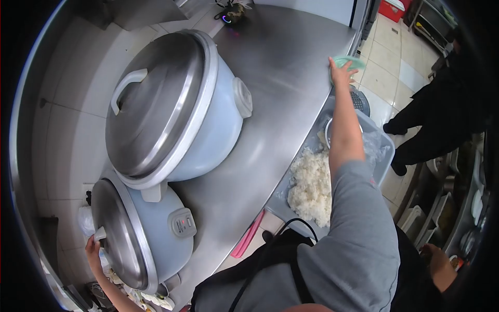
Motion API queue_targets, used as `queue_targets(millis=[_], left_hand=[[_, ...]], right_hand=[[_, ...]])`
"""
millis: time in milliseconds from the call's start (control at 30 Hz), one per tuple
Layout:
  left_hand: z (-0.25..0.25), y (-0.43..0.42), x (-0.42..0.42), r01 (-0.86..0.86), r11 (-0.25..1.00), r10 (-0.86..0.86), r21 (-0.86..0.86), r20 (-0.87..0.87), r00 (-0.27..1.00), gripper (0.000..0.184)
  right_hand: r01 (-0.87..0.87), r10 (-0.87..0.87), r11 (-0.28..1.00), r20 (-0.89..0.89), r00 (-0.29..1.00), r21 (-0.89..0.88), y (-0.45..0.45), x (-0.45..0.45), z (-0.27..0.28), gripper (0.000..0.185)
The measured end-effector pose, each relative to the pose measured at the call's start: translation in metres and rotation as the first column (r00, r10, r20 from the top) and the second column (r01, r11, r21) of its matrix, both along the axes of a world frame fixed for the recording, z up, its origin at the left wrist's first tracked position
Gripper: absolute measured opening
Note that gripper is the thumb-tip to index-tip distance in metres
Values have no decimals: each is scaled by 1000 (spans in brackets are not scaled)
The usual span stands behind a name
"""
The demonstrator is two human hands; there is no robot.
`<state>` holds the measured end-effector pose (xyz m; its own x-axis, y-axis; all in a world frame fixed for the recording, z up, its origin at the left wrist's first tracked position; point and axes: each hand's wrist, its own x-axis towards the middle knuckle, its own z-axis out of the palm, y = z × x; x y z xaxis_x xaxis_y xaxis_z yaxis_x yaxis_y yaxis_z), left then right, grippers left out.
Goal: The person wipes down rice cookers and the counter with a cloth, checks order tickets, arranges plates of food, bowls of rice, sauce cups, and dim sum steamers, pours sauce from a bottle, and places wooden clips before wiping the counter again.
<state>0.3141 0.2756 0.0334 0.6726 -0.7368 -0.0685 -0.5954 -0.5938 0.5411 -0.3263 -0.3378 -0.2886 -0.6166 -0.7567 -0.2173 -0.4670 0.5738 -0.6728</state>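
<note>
Grey sleeve [364,208] comes nearest to the camera, and from it the right arm reaches past a tub [385,156] of white rice [312,195] to the right end of the front edge of the steel table [291,62]. There the right hand [343,74] has its fingers spread wide over a green bowl [349,62]; whether it grips, I cannot tell. The left hand [93,250] has its fingers closed at the lid handle [100,234] of the smaller cooker [169,213], at the left part of the table; its lid lies on. I judge that the step in hand is to handle lid and bowl together, and a next move calls for a steady hold on both. The larger cooker [213,130] stands just beside, toward the back edge; between it and the front edge runs a free strip of steel. Beyond the tub stands another person [442,104], apart from the bowl.
</note>
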Motion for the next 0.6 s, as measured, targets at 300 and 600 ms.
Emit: queue_targets(millis=[300, 600], left_hand=[[1, -4, -13, -42, 999, 41, 15, 64, 997, 38], [-2, -2, -6, -82, 997, 82, -17, 23, 996, 38]], right_hand=[[-392, 580, 749, 243, 777, -535, 262, 91, -57, 64], [-465, 625, 755, 293, 724, -462, 250, 74, 14, 51]])
